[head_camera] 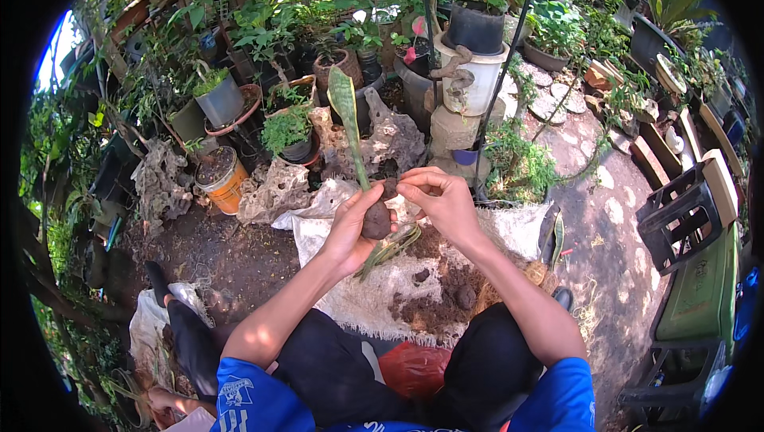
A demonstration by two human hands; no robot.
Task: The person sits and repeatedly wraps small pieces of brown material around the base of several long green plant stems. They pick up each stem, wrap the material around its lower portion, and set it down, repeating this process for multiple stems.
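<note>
My left hand (352, 232) grips a snake plant leaf cutting (346, 109) near its lower end, with the leaf standing upright, slightly tilted. A rounded lump of dark, moist soil (377, 221) sits at its base, against my left fingers. The fingertips of my right hand (439, 202) pinch a small soil clump (390, 188) close to my left thumb. Below my hands, more snake plant leaves (391, 250) rest on a white woven sack (352, 294). Loose dark soil (441, 297) is spread over the sack, with a soil ball (465, 297) among it.
Brown fibre (492, 282) and another leaf (558, 239) are on the right. Porous rocks (274, 193), an orange bucket (222, 180) and potted plants stand ahead. A red plastic bag (415, 366) is between my legs. Another person's hand (161, 399) shows lower left.
</note>
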